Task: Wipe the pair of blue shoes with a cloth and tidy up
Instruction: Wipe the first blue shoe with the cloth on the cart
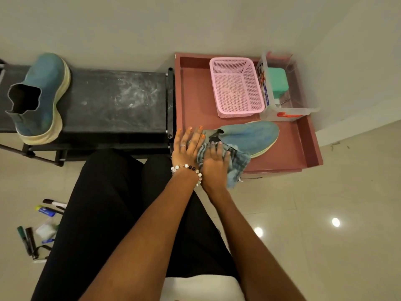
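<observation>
Nearest to us, at six o'clock, our black-clad legs fill the lower middle, both forearms reaching up from them toward one o'clock. Down at eight o'clock a scatter of marker pens lies on the pale tiled floor, beside a small blue-and-white tube.

Just past our knees our left hand — beaded bracelet on the wrist, orange nails — lies with fingers straight and spread, pressing flat on the heel end of one blue shoe. Touching it on the right, our right hand presses a blue striped cloth against the near side of that shoe; its fingers bend over the bunched fabric, and the cloth's loose end hangs over the front edge of the pink tray table. The shoe lies on its side across the tray's near half, toe pointing toward three o'clock.

Beyond it, at twelve to one o'clock, a pink mesh basket stands on the tray, and just beside it a clear plastic box holding a green block.

Far off at ten o'clock the other blue shoe sits upright on the left end of a black shoe rack — well apart from its mate — against the white wall
</observation>
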Action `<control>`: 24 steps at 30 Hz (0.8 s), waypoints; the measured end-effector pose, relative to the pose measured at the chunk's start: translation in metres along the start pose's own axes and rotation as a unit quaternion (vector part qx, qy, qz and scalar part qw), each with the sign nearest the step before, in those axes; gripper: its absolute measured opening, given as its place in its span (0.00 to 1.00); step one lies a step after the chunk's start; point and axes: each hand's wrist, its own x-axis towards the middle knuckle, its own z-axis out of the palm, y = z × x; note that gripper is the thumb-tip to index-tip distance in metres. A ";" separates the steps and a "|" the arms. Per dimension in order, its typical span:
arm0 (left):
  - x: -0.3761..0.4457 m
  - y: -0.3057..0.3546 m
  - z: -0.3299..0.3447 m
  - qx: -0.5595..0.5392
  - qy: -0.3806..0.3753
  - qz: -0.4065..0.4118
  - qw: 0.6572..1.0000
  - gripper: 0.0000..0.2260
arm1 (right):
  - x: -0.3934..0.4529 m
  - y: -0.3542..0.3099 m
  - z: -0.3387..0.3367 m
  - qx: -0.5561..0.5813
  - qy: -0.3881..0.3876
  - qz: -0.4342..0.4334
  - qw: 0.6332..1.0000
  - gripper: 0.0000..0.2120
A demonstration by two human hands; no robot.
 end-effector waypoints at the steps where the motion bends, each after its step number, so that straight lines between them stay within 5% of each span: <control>1: 0.000 0.000 0.000 0.009 -0.001 0.003 1.000 0.36 | -0.001 0.000 0.001 0.033 -0.001 -0.003 0.999 0.26; 6: -0.005 0.002 -0.005 0.011 0.006 0.004 1.000 0.34 | -0.009 0.077 -0.017 0.037 -0.021 -0.185 0.982 0.39; 9: -0.005 0.001 -0.004 -0.011 0.014 -0.005 1.000 0.35 | -0.001 0.081 -0.038 0.027 -0.013 -0.111 0.993 0.27; 11: -0.005 0.000 -0.006 -0.051 0.032 -0.006 0.998 0.33 | 0.005 0.070 -0.053 0.164 0.063 0.053 0.983 0.18; 14: -0.006 -0.005 -0.014 -0.105 0.082 -0.001 0.991 0.30 | 0.012 0.056 -0.080 0.472 0.208 0.276 0.811 0.11; 16: -0.008 -0.009 -0.018 -0.119 0.106 -0.007 0.987 0.29 | 0.017 0.047 -0.088 0.479 0.288 0.311 0.769 0.09; 18: -0.009 -0.010 -0.016 -0.114 0.114 -0.013 0.987 0.31 | 0.020 0.034 -0.084 0.434 0.329 0.257 0.798 0.11; 20: -0.009 -0.009 -0.014 -0.096 0.111 -0.012 0.989 0.32 | 0.020 0.022 -0.067 0.311 0.308 0.160 0.885 0.16; 22: -0.008 -0.009 -0.013 -0.079 0.102 -0.014 0.992 0.33 | 0.017 0.011 -0.046 0.122 0.211 0.060 0.968 0.24; 24: -0.007 -0.007 -0.011 -0.061 0.093 -0.025 0.993 0.33 | 0.013 0.005 -0.024 0.012 0.109 -0.020 0.994 0.27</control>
